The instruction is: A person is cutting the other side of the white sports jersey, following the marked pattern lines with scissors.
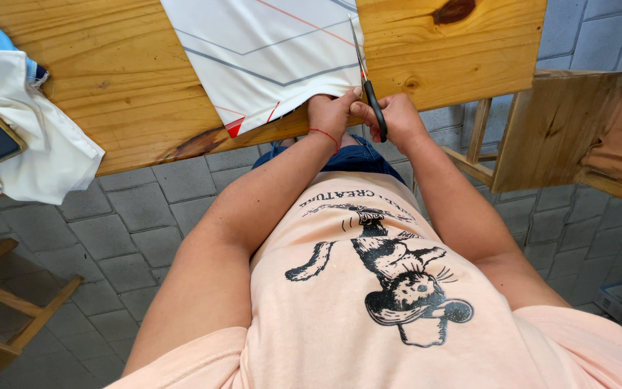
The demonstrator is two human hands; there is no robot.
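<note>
White fabric (268, 57) with grey and red lines is lying across the wooden desk (109, 79), its edge hanging at the near side. The left hand (331, 112) is pinching that edge with its fingers pressed together. The right hand (397, 119) is gripping black-handled scissors (368, 79), fingers curled through the handles, blades pointing along the fabric's edge.

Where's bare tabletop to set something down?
Bare wood between the folded white cloth with a phone and the white lined fabric, and right of the scissors around the dark knot. Crowded at the near edge, where left hand and right hand meet.
</note>
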